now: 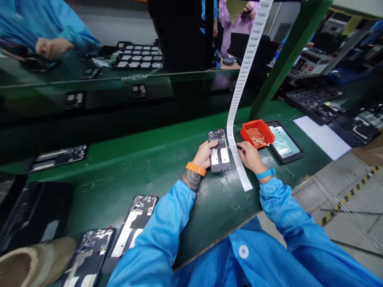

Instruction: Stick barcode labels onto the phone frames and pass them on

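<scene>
My left hand (204, 154) grips an opened phone (220, 153) by its left edge, thumb on top. The phone lies near the bench, its circuit board at the far end and white strips across its middle. Just right of it hangs a long white strip of barcode labels (231, 133), its lower end on the bench. My right hand (250, 156) has its thumb and fingers closed at the strip's right edge; whether a label has come loose between the fingertips is too small to tell. A red bin (257, 133) of small tan pieces stands behind that hand.
A black tray (287, 155) with a pale panel sits right of the bin. More opened phones (136, 223) lie at left, near a cardboard roll (38, 259). A green post (287, 59) rises behind. Across the conveyor (110, 95), a co-worker's hand (54, 48) shows.
</scene>
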{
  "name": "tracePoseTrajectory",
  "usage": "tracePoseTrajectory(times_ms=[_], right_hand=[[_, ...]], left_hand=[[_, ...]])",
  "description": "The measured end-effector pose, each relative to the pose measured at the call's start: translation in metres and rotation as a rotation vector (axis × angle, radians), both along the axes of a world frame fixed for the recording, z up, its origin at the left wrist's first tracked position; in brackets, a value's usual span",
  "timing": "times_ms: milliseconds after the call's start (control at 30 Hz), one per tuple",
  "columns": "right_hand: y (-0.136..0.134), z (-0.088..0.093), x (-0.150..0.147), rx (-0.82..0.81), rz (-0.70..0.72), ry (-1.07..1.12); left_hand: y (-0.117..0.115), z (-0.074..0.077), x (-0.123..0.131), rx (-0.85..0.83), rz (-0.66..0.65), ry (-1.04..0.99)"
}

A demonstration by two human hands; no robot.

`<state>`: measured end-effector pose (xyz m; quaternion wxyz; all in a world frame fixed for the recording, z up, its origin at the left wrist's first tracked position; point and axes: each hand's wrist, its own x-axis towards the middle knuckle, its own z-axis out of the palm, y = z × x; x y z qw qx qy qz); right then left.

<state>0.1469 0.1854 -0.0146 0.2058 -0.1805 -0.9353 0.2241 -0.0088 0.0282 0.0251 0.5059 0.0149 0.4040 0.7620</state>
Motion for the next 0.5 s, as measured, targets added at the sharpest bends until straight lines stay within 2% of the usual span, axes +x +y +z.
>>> tracePoseTrajectory(times_ms=[133, 267, 333, 467, 500], right_hand=[[0.002, -0.01, -0.003, 0.092, 0.093, -0.058], [0.009, -0.008, 0.005, 0.137, 0.15, -0.075], [0.012, -0.006, 0.009, 0.166, 0.195, -0.085], [0.013, -0.006, 0.017, 0.264, 0.308, -0.044], [0.015, -0.007, 0.018, 0.295, 0.333, -0.034]], left_hand=[[0.014, 0.0, 0.002, -0.112, -0.115, 0.026], [0.02, -0.004, 0.001, -0.17, -0.267, 0.067], [0.022, -0.006, 0.001, -0.187, -0.256, 0.064], [0.019, -0.009, 0.014, -0.195, -0.141, 0.054], [0.02, -0.011, 0.017, -0.172, -0.162, 0.036]])
